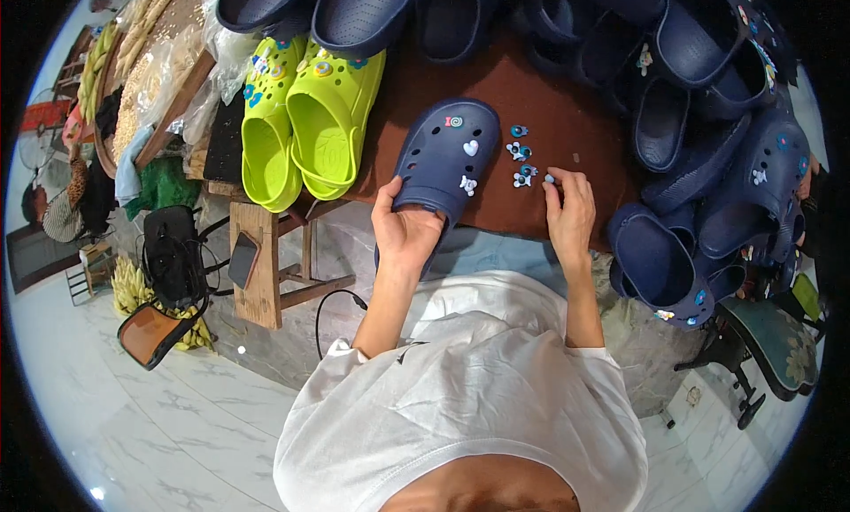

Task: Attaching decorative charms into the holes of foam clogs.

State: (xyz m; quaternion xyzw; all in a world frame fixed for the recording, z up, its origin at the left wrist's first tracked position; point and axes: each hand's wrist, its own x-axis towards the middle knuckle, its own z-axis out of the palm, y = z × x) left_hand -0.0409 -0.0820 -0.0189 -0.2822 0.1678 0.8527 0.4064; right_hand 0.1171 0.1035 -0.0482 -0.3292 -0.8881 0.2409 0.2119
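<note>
A navy blue foam clog (430, 169) lies toe away from me on the brown table top (589, 127). My left hand (409, 238) grips it at the heel opening, thumb on the outer side and fingers inside. Three charms sit in its upper: a pink and green candy-like one (454, 122), a white heart (471, 147) and a white bear-like figure (467, 185). To the right, several small blue and white shoe charms (520, 154) lie in a column. Close beside them, my right hand (572, 213) pinches a small bluish-grey piece, likely a charm (549, 178), between thumb and forefinger.
Lime green clogs (328, 127) with charms stand at the table's left. Navy clogs (363, 16) line the far edge, and more are piled (660, 255) at right. A wooden stool (257, 264), a black bag (173, 255) and a chair (770, 348) stand around the table.
</note>
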